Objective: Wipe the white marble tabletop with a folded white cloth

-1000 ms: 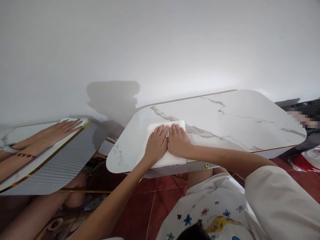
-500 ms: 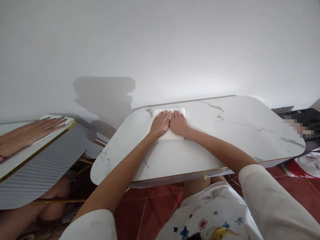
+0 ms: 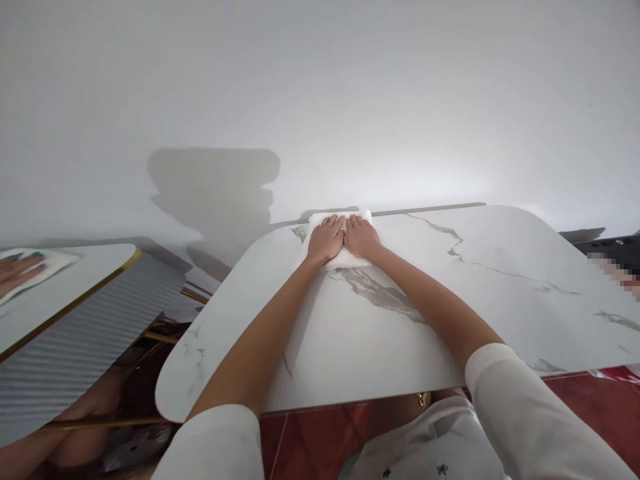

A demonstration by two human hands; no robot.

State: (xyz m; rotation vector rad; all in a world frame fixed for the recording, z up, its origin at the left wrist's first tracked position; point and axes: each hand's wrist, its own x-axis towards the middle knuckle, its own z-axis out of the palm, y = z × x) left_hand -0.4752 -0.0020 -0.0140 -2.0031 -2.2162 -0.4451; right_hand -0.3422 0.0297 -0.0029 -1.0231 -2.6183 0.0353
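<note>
A folded white cloth [image 3: 345, 261] lies at the far edge of a white marbled tabletop [image 3: 510, 300]. My left hand [image 3: 326, 240] rests flat on it, fingers stretched out and pointing away from me. Beside it, thumbs close together, my right hand [image 3: 361, 237] presses down on the same cloth in the same way. Both arms are extended across the table. A grey-brown vein pattern [image 3: 385, 293] shows on the surface just in front of the cloth.
To the left, another person's hand [image 3: 20, 270] lies on a white cloth [image 3: 57, 261] atop a second table [image 3: 105, 257] with a ribbed side. A pale wall [image 3: 320, 100] stands behind both tables. A black object [image 3: 617, 247] is at the right.
Both my hands have slid the cloth forward to the table's far edge, and I lean further over. The other person's hand has moved back left with its cloth.
</note>
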